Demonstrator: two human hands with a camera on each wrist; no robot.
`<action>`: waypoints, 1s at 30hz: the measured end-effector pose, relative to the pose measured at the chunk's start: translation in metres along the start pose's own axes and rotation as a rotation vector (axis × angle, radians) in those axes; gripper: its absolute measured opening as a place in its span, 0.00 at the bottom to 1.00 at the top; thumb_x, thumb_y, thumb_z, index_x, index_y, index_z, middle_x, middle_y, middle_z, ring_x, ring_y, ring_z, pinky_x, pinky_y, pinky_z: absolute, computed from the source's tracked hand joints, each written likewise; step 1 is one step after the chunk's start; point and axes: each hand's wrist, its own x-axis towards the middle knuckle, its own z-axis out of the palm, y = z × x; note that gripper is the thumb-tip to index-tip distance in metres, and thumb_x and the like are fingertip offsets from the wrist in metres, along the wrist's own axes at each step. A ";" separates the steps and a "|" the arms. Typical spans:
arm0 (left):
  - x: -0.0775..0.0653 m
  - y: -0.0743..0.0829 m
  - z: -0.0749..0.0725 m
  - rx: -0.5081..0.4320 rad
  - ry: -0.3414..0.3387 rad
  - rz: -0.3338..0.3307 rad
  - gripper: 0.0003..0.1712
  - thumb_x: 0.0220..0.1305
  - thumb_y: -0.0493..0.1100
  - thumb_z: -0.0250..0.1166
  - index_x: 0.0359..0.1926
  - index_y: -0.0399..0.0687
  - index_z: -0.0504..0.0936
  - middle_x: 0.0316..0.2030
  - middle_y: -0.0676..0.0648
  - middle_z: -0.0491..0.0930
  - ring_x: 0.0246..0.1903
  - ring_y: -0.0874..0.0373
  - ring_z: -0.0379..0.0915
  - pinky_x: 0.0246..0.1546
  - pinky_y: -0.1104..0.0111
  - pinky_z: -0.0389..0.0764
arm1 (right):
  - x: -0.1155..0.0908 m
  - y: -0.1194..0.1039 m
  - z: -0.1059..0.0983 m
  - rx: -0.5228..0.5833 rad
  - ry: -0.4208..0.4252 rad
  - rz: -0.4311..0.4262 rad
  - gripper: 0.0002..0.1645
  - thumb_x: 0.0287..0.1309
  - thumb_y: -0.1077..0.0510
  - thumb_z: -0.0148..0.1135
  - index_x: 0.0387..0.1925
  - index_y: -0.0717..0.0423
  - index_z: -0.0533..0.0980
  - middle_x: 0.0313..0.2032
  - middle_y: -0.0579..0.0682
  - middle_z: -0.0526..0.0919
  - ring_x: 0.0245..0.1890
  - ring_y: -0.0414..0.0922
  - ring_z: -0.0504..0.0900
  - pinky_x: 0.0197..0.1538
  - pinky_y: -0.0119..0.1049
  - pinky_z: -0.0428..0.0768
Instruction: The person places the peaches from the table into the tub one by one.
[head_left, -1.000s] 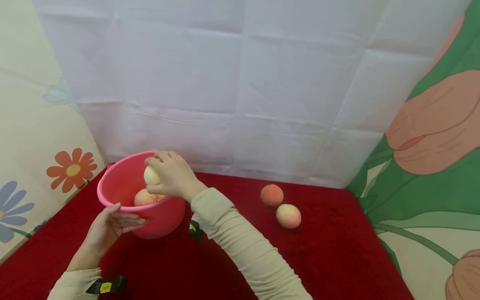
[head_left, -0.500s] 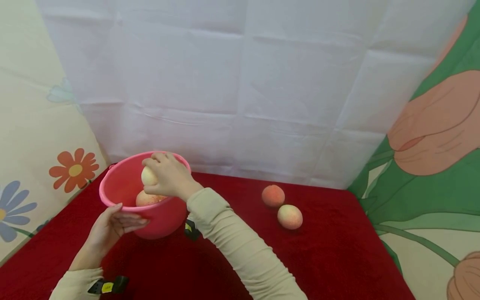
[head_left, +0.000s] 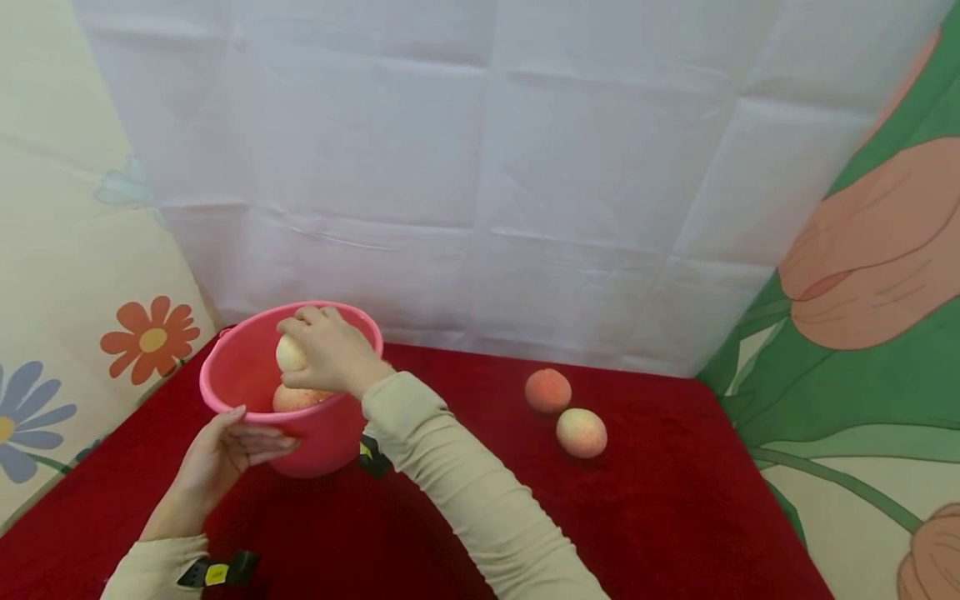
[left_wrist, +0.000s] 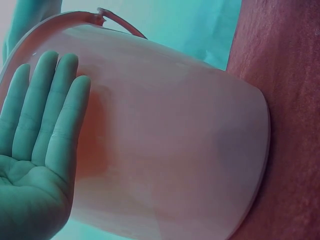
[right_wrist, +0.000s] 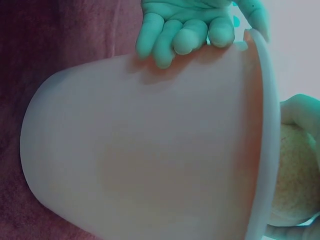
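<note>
In the head view, a pink bucket (head_left: 330, 433) stands at the left of the table, its mouth facing up. My left hand (head_left: 213, 467) holds its near rim: the thumb lies over the edge, and the fingers extend along the outer wall. The left wrist view shows that hand's fingers (left_wrist: 60, 115) nearly straight. Over the mouth of the bucket, my right hand (head_left: 330, 350) grips a pale peach (head_left: 289, 354) between thumb and fingers. Below it, a blushed peach (head_left: 292, 398) shows inside the bucket; whatever lies deeper is hidden.
A red cloth (head_left: 675, 500) covers the table. To the right of the bucket lie an orange-red peach (head_left: 547, 391) and a pale pink peach (head_left: 582, 433), close together. Behind hangs a white cloth (head_left: 450, 167); flower-patterned hangings flank the table.
My right hand, with the pale peach in it, has shifted slightly left over the bucket. The left hand keeps its place at the rim. The two peaches on the table stay put.
</note>
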 end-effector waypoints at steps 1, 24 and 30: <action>0.000 0.000 0.000 -0.003 -0.002 0.001 0.38 0.71 0.38 0.19 0.45 0.36 0.80 0.40 0.41 0.81 0.43 0.51 0.78 0.45 0.64 0.77 | 0.000 -0.001 0.000 -0.002 -0.005 0.000 0.36 0.49 0.40 0.61 0.60 0.43 0.66 0.57 0.42 0.67 0.55 0.38 0.63 0.55 0.24 0.63; 0.000 0.002 0.000 -0.018 -0.003 -0.007 0.40 0.70 0.37 0.17 0.44 0.35 0.81 0.40 0.40 0.81 0.43 0.51 0.78 0.45 0.64 0.77 | -0.003 -0.001 0.003 -0.024 -0.035 0.042 0.34 0.56 0.37 0.54 0.63 0.39 0.62 0.65 0.42 0.58 0.64 0.39 0.54 0.59 0.34 0.65; -0.001 0.001 -0.002 -0.014 -0.012 0.006 0.40 0.70 0.38 0.16 0.44 0.36 0.81 0.40 0.40 0.82 0.43 0.51 0.78 0.45 0.64 0.77 | -0.007 0.004 0.003 -0.043 0.025 0.010 0.30 0.58 0.39 0.52 0.61 0.42 0.66 0.62 0.43 0.63 0.62 0.40 0.58 0.60 0.33 0.63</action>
